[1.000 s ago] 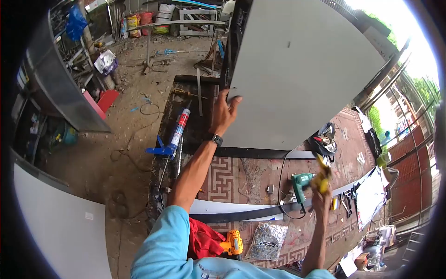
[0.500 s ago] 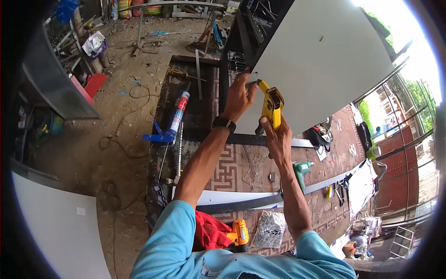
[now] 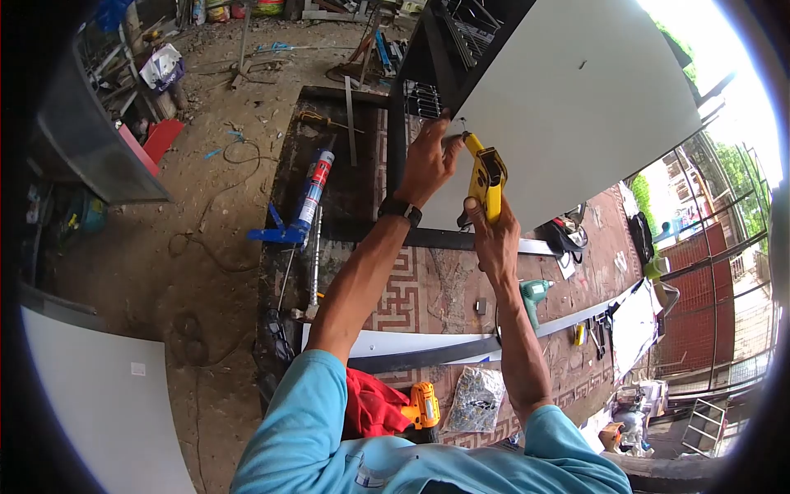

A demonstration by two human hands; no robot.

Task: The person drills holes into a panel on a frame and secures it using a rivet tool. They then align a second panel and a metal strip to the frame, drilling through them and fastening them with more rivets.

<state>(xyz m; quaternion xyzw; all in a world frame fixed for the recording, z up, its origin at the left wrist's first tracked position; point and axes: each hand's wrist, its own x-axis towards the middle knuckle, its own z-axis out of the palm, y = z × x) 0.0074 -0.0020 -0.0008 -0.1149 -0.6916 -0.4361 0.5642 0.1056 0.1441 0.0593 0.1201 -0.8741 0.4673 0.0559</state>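
Note:
My right hand (image 3: 498,235) grips a yellow hand tool, apparently a hand riveter (image 3: 487,181), its dark-tipped nose pointing up and left. A dark lever shows beside its handle. Close to that nose is my left hand (image 3: 426,160), thumb and forefinger apart, its upper fingertips blurred at the dark frame edge. I see nothing between those fingers, though the palm side is partly hidden. Behind both hands, a large pale panel (image 3: 568,107) sits against the black metal frame (image 3: 444,74). A small pin-like piece (image 3: 583,64) sticks out of the panel.
On the left of the worktop are a sealant tube in a blue gun (image 3: 309,202) and a screwdriver (image 3: 317,119). A green drill (image 3: 533,296), long metal strips (image 3: 411,346), an orange drill (image 3: 424,403), red cloth (image 3: 374,403) and a clear bag (image 3: 476,399) lie nearer me.
The view has shifted slightly. My right hand still holds the yellow tool, its nose close to my left hand. My left thumb and fingers have moved a little near the panel edge.

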